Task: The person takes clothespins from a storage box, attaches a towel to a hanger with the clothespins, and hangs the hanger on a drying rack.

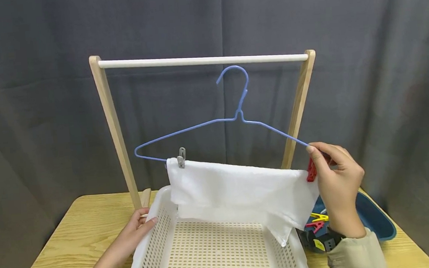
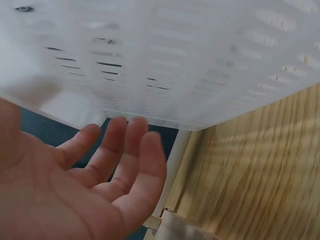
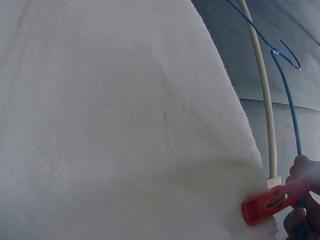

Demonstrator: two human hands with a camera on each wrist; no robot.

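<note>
My right hand [image 1: 336, 170] pinches the right end of a blue wire hanger [image 1: 184, 130], lifting it above a white plastic basket [image 1: 158, 239]. Draped over the hanger's bottom bar is a white towel [image 1: 237, 182]. A grey metal clip [image 1: 181, 157] fastens the towel's left end, and a red clothespin [image 1: 311, 170] grips its right end, right beside my right fingers. In the right wrist view the clothespin [image 3: 275, 200] bites the towel's edge. My left hand [image 1: 129, 235] is at the basket's left rim, and in the left wrist view its fingers [image 2: 125, 165] curve loosely beside the basket wall.
A wooden rack with a white rod [image 1: 201, 60] stands behind the basket; the hanger's hook overlaps the space under the rod. On the right, a dark blue tub [image 1: 376, 218] holds yellow and red clothespins. The wooden table [image 1: 74, 229] extends to the left.
</note>
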